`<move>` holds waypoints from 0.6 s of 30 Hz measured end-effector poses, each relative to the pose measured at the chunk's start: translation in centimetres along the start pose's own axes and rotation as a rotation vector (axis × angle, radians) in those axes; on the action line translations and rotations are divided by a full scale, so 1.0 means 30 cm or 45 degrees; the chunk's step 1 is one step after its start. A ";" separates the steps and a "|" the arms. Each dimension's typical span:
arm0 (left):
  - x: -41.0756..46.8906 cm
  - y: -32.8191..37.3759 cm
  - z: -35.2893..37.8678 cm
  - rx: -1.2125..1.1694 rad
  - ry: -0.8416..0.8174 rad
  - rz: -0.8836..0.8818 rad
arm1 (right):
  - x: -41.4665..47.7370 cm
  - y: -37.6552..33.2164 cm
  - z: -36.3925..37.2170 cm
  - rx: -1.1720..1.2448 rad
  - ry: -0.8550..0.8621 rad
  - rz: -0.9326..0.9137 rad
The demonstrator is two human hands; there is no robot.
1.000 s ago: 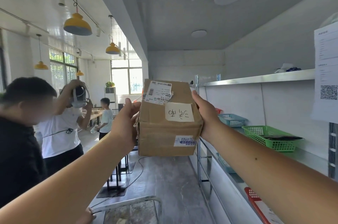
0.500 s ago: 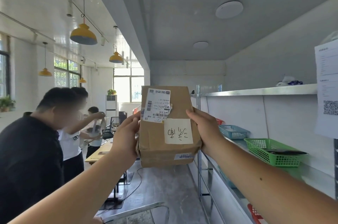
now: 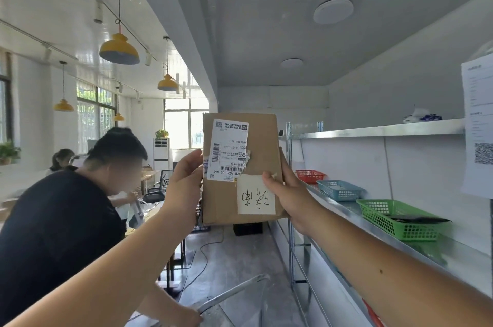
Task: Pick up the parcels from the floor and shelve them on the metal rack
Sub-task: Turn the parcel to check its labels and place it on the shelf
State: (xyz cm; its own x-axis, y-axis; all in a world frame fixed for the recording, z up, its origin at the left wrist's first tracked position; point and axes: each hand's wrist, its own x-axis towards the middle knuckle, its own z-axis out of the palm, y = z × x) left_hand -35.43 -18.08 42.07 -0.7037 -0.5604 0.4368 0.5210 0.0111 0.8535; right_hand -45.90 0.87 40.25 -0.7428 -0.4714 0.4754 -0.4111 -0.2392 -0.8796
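A brown cardboard parcel (image 3: pixel 262 145) with a white shipping label and a handwritten paper note is held up at head height in front of me. My left hand (image 3: pixel 184 188) grips its left edge, thumb on the front face. Gripping the right edge is my right hand (image 3: pixel 289 193), whose thumb presses on the note. The metal rack (image 3: pixel 373 130) runs along the wall to the right of the parcel, its upper shelf level with the parcel's top half.
On the rack's middle shelf stand a red basket (image 3: pixel 309 175), a blue basket (image 3: pixel 340 190) and a green basket (image 3: pixel 400 217). A person in a black shirt (image 3: pixel 61 222) bends close at my left. A sheet with a QR code (image 3: pixel 478 129) hangs at far right.
The parcel has tipped more upright and risen, so its labelled face now fronts me. The person in black has moved closer and bent forward.
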 end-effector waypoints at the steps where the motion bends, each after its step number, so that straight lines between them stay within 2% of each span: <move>1: 0.010 -0.001 -0.004 -0.013 0.000 0.004 | 0.001 0.001 0.005 0.016 0.004 0.009; 7: 0.044 -0.011 -0.013 -0.062 0.077 -0.011 | 0.002 0.002 0.029 0.018 -0.006 0.037; 10: 0.040 0.014 -0.004 -0.087 0.127 -0.033 | 0.010 0.006 0.036 0.073 0.079 -0.019; 14: 0.027 0.050 0.006 0.010 0.093 -0.002 | 0.020 0.028 0.039 0.159 0.194 -0.063; 18: 0.047 0.074 -0.007 0.319 0.020 0.181 | 0.018 0.066 0.030 0.233 0.300 -0.100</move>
State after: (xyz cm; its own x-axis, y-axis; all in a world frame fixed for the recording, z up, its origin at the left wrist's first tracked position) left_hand -35.16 -19.03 44.52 -0.6235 -0.5513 0.5543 0.4769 0.2936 0.8285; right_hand -46.64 -0.61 38.76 -0.8234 -0.2408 0.5139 -0.3861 -0.4259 -0.8182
